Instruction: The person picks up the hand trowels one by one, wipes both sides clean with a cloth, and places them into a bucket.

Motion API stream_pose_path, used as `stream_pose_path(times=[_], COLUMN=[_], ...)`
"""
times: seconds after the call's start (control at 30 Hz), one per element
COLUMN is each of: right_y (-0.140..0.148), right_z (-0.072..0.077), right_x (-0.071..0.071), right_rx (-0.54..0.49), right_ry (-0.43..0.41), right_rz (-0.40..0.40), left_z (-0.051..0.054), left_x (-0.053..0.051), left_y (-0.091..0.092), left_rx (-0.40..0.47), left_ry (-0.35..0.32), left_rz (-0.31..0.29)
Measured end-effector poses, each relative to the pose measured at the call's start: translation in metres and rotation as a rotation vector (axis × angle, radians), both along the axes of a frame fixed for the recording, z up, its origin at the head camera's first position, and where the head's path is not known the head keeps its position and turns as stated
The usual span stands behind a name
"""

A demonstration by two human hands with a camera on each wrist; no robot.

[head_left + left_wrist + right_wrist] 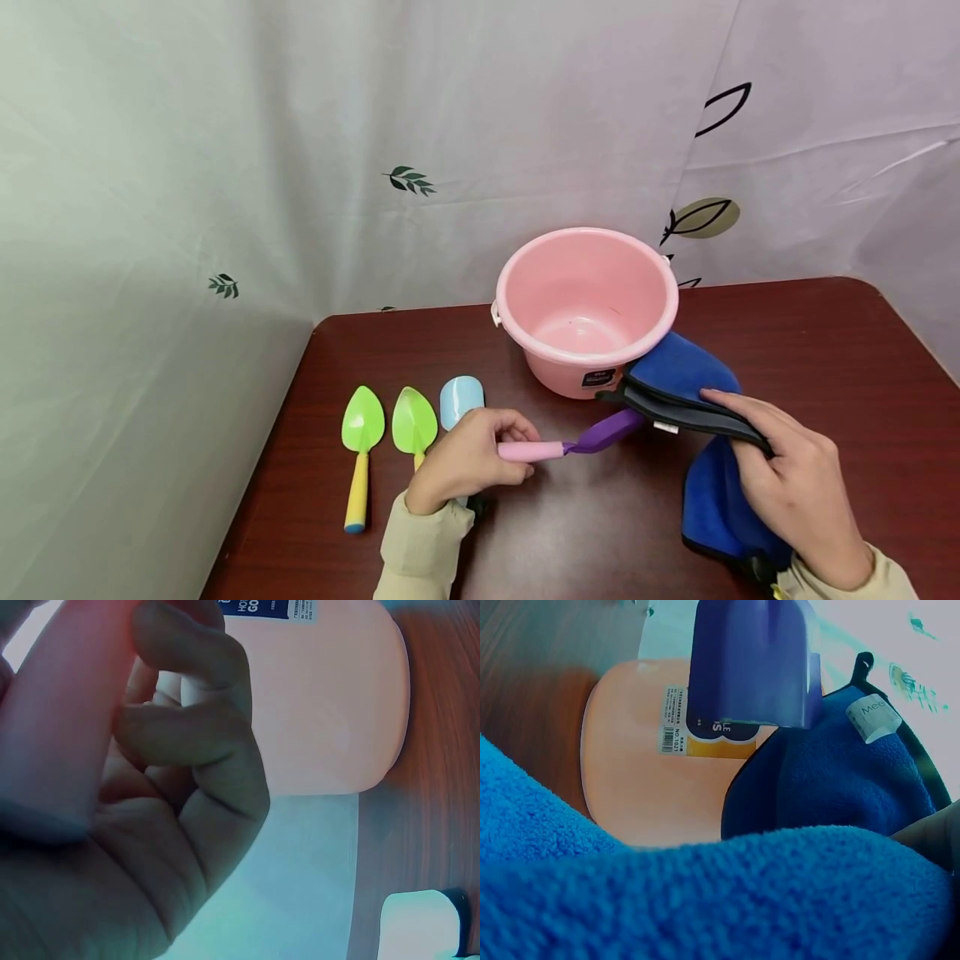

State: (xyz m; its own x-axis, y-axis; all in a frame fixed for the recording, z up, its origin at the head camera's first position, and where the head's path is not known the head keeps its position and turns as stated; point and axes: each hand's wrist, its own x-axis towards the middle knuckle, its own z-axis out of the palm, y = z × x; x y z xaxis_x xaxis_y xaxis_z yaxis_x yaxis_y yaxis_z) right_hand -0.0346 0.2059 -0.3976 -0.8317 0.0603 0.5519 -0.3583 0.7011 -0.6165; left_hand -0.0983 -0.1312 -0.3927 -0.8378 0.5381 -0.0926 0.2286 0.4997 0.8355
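My left hand point(472, 454) holds a small toy shovel by its pink handle point(530, 452), fingers curled round it. The shovel's purple blade point(607, 431) points right, its tip close to a blue cloth point(682, 367) with black edging and a white tag. My right hand point(798, 475) grips the folded cloth between thumb and fingers; a part of it hangs below. In the right wrist view, the purple blade point(750, 667) is in front of the pink bucket point(645, 787), and blue fleece point(705, 900) covers most of the right hand.
A pink bucket point(551, 371) stands upright at the back of the dark red table point(585, 533). Left of my left hand lie two green trowels, one point(363, 421) fully visible and one point(413, 421) partly hidden. A light blue scoop point(461, 400) lies partly behind that hand.
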Motion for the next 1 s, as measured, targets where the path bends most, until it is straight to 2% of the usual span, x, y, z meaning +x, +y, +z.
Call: stream_pose_path(times=[0.17,0.4,0.67,0.8,1.0], right_y=[-0.0011,-0.0041,-0.0029,-0.0033,-0.0095], right_z=[-0.0001,-0.0002,-0.0008,-0.0007,-0.0013], right_x=[0.0004,-0.0002,-0.0004,0.0009,-0.0007], right_rx=[-0.003,-0.044,-0.053,-0.074,-0.082], right_ry=[0.000,0.028,0.007,-0.007,0.106], right_rz=[-0.002,0.011,0.011,0.035,0.108], left_z=[-0.0008,-0.0007,-0.0008,-0.0013,-0.0022], left_x=[-0.0002,-0.0011,0.0009,0.0021,0.0018], left_y=[0.0015,0.0031,0.0043,0.0053,0.0071], left_rx=[-0.029,-0.033,-0.022,-0.012,-0.006], left_ry=[0.050,0.093,0.104,0.096,0.113], left_rz=[-0.012,0.005,0.037,0.030,-0.008])
